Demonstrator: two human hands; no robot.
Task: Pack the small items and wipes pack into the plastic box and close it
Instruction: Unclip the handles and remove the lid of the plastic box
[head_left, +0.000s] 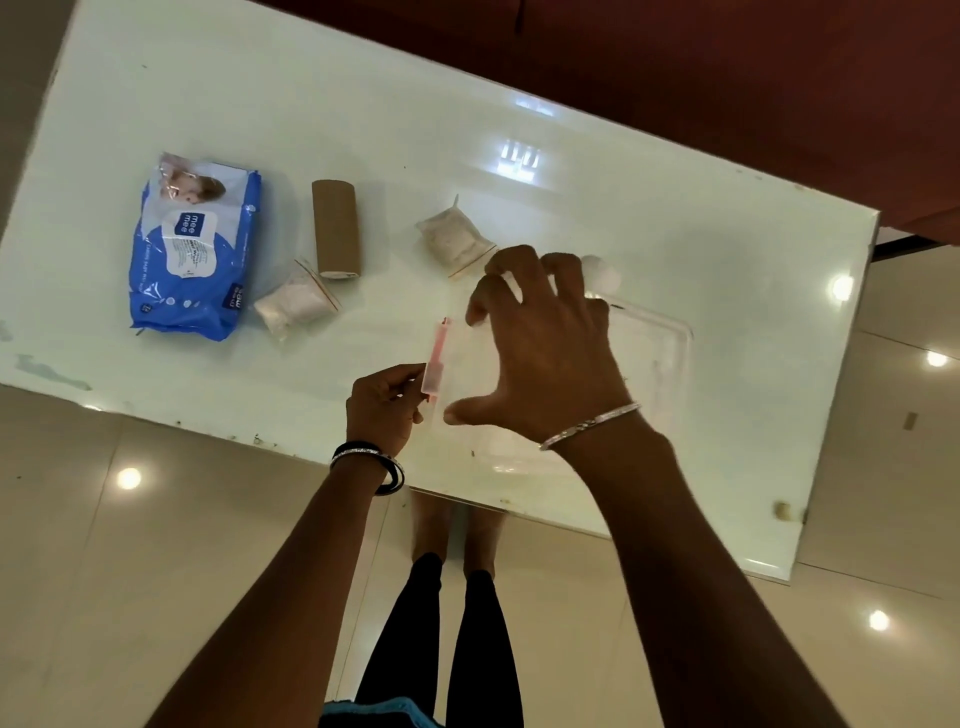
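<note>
A clear plastic box (670, 353) stands on the white glass table (363, 130) near its front edge. My right hand (545, 353) is spread over the box's lid, with fingertips on the far edge and the thumb at the near left corner. My left hand (382, 410) pinches the pink latch (435, 358) on the box's left side. To the left lie a blue wipes pack (192, 244), a brown roll (336, 228) and a zip bag of white material (296, 306). A second zip bag (454, 239) and a white cotton ball (605, 273) lie just behind the box.
The table's front edge runs diagonally right below the box. Beyond it is glossy tiled floor (156, 571), and my legs (441, 649) show below the edge. A dark red surface (727, 78) borders the table's far side.
</note>
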